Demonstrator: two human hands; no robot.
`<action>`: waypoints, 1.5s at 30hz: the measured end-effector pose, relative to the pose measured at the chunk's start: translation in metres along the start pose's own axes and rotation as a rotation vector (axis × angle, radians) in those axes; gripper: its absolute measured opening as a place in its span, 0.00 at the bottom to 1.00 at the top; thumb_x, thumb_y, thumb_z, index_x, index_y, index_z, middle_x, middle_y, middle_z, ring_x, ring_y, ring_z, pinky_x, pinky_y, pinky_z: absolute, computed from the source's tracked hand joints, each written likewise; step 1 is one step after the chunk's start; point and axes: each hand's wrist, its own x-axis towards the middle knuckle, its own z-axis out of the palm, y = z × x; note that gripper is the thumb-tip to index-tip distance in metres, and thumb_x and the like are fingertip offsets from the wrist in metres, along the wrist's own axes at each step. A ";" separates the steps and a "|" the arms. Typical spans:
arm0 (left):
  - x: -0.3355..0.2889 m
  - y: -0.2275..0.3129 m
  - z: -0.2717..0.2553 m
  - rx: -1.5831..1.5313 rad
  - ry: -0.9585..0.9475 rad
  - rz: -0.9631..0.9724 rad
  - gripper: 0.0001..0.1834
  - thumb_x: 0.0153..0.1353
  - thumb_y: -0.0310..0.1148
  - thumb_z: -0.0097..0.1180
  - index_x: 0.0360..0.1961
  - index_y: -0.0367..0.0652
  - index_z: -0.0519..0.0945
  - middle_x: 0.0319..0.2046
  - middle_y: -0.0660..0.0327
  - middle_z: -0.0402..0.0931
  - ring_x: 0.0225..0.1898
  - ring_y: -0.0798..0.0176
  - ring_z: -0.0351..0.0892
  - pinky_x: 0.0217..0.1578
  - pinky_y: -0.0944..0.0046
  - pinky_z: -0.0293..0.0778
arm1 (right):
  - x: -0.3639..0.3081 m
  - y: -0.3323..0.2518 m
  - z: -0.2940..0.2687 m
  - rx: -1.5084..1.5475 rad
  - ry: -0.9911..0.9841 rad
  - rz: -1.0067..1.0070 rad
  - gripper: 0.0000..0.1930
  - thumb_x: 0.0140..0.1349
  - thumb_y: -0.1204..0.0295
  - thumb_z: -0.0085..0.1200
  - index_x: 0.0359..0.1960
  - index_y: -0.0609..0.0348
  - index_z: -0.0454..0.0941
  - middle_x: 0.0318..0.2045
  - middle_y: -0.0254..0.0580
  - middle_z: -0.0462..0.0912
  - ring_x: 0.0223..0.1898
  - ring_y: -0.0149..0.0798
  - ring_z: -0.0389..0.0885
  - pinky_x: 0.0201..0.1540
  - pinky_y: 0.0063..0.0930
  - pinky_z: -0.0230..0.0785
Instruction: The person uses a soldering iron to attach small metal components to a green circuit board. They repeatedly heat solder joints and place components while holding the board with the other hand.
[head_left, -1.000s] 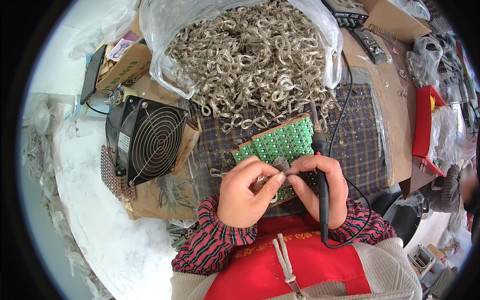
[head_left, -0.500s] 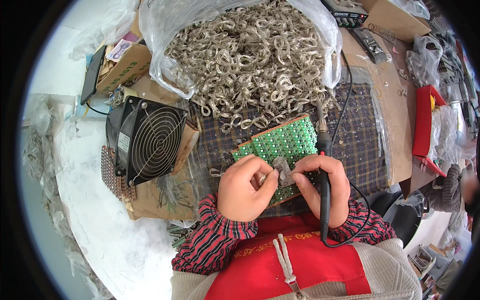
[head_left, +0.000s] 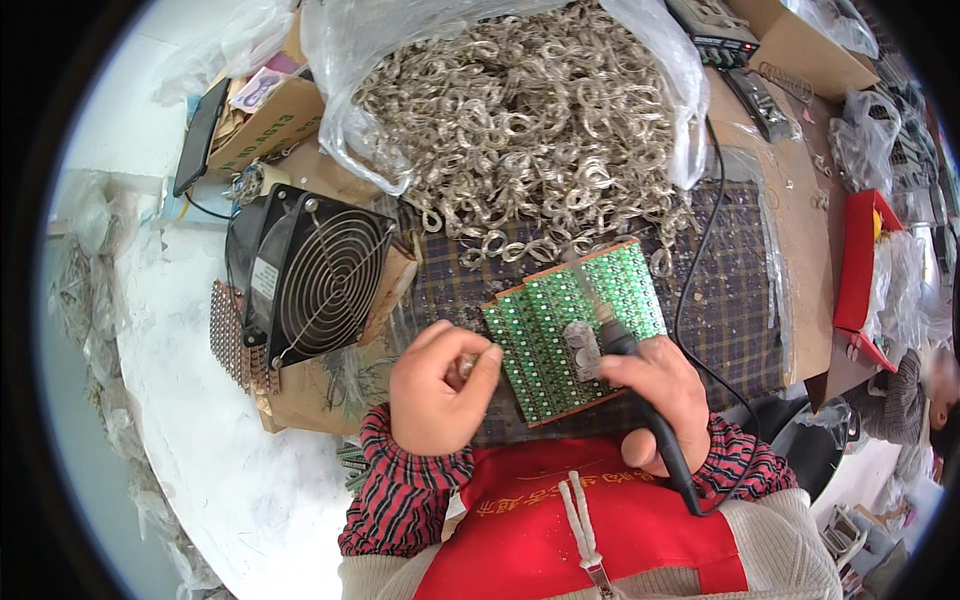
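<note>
My right hand [head_left: 672, 385] grips a soldering iron [head_left: 667, 445] with a black handle, its metal tip slanting up and left over green circuit boards [head_left: 530, 335]. The boards lie overlapped, covered in rows of small parts. A greyish piece with round shapes [head_left: 582, 350] rests on them, close to my right fingertips. Left of the boards, my left hand [head_left: 435, 390] is closed in a pinch, clear of them. Partly hidden in its curled fingers is a small silvery wire coil [head_left: 465, 368].
Beyond the boards, a clear plastic bag [head_left: 340, 130] spills a heap of silvery wire coils [head_left: 530, 120] onto a plaid cloth [head_left: 735, 300]. A black fan [head_left: 325, 275] stands at left. The iron's cord [head_left: 690, 265] curves along the right. Further right is a red box [head_left: 855, 265].
My hands have moved apart. The left drew away from the boards toward the left; the right tilted the soldering iron, swinging its tip leftward over the boards.
</note>
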 end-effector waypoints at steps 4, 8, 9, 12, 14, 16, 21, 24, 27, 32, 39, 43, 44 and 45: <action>0.002 -0.022 -0.002 -0.028 0.053 -0.017 0.04 0.62 0.26 0.65 0.32 0.37 0.82 0.24 0.63 0.72 0.19 0.73 0.68 0.22 0.69 0.63 | 0.005 -0.003 0.013 -0.030 -0.125 -0.057 0.18 0.59 0.60 0.68 0.49 0.54 0.85 0.32 0.37 0.80 0.33 0.43 0.75 0.41 0.36 0.66; 0.004 -0.033 0.009 -0.004 0.126 0.018 0.05 0.63 0.27 0.66 0.33 0.38 0.83 0.25 0.63 0.73 0.20 0.72 0.70 0.22 0.69 0.64 | 0.009 -0.003 0.026 -0.078 -0.139 -0.059 0.16 0.49 0.73 0.68 0.42 0.52 0.86 0.27 0.33 0.78 0.32 0.40 0.75 0.40 0.36 0.65; 0.005 -0.033 0.010 0.014 0.148 0.013 0.05 0.63 0.28 0.66 0.33 0.38 0.83 0.25 0.63 0.73 0.20 0.72 0.71 0.22 0.68 0.64 | 0.010 -0.003 0.027 -0.081 -0.133 -0.072 0.16 0.49 0.73 0.68 0.42 0.52 0.86 0.26 0.33 0.78 0.32 0.40 0.74 0.40 0.35 0.65; 0.008 -0.033 0.011 0.042 0.143 0.046 0.05 0.63 0.26 0.65 0.32 0.36 0.82 0.25 0.65 0.70 0.21 0.75 0.65 0.22 0.69 0.60 | 0.012 -0.003 0.029 -0.100 -0.139 -0.079 0.16 0.48 0.74 0.68 0.42 0.52 0.86 0.26 0.33 0.78 0.31 0.41 0.74 0.40 0.35 0.65; 0.010 -0.032 0.011 0.047 0.139 0.050 0.05 0.63 0.26 0.65 0.32 0.37 0.82 0.25 0.65 0.70 0.21 0.74 0.66 0.22 0.69 0.61 | 0.013 -0.003 0.030 -0.108 -0.137 -0.085 0.17 0.47 0.74 0.68 0.42 0.51 0.86 0.25 0.33 0.77 0.31 0.41 0.74 0.40 0.35 0.65; 0.010 -0.032 0.010 0.037 0.131 0.043 0.05 0.63 0.26 0.65 0.31 0.36 0.81 0.25 0.65 0.70 0.20 0.74 0.66 0.22 0.68 0.61 | 0.013 -0.004 0.031 -0.109 -0.132 -0.082 0.17 0.46 0.75 0.68 0.41 0.51 0.86 0.25 0.33 0.77 0.31 0.41 0.75 0.39 0.35 0.66; 0.011 -0.033 0.010 0.038 0.117 0.041 0.05 0.63 0.25 0.64 0.31 0.36 0.81 0.25 0.65 0.70 0.20 0.74 0.66 0.22 0.69 0.62 | 0.015 -0.005 0.029 -0.105 -0.130 -0.071 0.16 0.46 0.75 0.67 0.40 0.51 0.87 0.25 0.33 0.77 0.31 0.41 0.75 0.39 0.35 0.66; 0.012 -0.033 0.010 0.036 0.118 0.052 0.05 0.63 0.25 0.64 0.31 0.36 0.80 0.26 0.65 0.70 0.20 0.74 0.67 0.22 0.69 0.62 | 0.016 -0.005 0.028 -0.091 -0.133 -0.060 0.15 0.46 0.75 0.67 0.39 0.52 0.87 0.25 0.33 0.77 0.31 0.40 0.75 0.40 0.35 0.65; 0.013 -0.032 0.010 0.046 0.104 0.043 0.06 0.63 0.25 0.64 0.31 0.36 0.80 0.26 0.65 0.70 0.20 0.75 0.67 0.22 0.69 0.62 | 0.016 -0.005 0.029 -0.094 -0.151 -0.049 0.15 0.46 0.76 0.66 0.39 0.52 0.87 0.25 0.33 0.77 0.31 0.40 0.74 0.40 0.34 0.65; 0.013 -0.032 0.009 0.059 0.085 0.026 0.06 0.62 0.25 0.64 0.30 0.36 0.80 0.26 0.65 0.70 0.20 0.75 0.67 0.22 0.69 0.62 | 0.017 -0.005 0.029 -0.102 -0.150 -0.065 0.15 0.46 0.76 0.66 0.39 0.52 0.86 0.25 0.33 0.77 0.31 0.40 0.74 0.40 0.34 0.65; 0.014 -0.030 0.008 0.045 0.072 0.015 0.06 0.62 0.25 0.64 0.30 0.37 0.80 0.26 0.65 0.70 0.20 0.75 0.67 0.22 0.69 0.62 | 0.017 -0.005 0.028 -0.085 -0.142 -0.049 0.15 0.46 0.77 0.66 0.39 0.52 0.86 0.25 0.33 0.77 0.30 0.41 0.74 0.39 0.34 0.65; 0.015 -0.030 0.007 0.065 0.059 0.004 0.06 0.62 0.25 0.64 0.29 0.36 0.80 0.26 0.65 0.70 0.20 0.75 0.67 0.22 0.69 0.62 | 0.017 -0.004 0.029 -0.072 -0.127 -0.043 0.15 0.47 0.76 0.65 0.39 0.52 0.86 0.25 0.33 0.77 0.30 0.41 0.73 0.39 0.35 0.65; 0.015 -0.030 0.007 0.066 0.055 0.007 0.06 0.62 0.25 0.64 0.30 0.36 0.80 0.26 0.65 0.71 0.20 0.75 0.67 0.22 0.69 0.62 | 0.017 -0.004 0.029 -0.076 -0.134 -0.037 0.14 0.47 0.76 0.65 0.39 0.52 0.86 0.25 0.33 0.78 0.30 0.41 0.73 0.39 0.35 0.65; 0.015 -0.030 0.007 0.068 0.052 0.010 0.06 0.62 0.25 0.64 0.30 0.36 0.79 0.26 0.65 0.71 0.20 0.75 0.67 0.22 0.69 0.62 | 0.017 -0.003 0.030 -0.079 -0.134 -0.041 0.15 0.47 0.76 0.65 0.39 0.52 0.86 0.25 0.33 0.78 0.30 0.41 0.73 0.39 0.35 0.65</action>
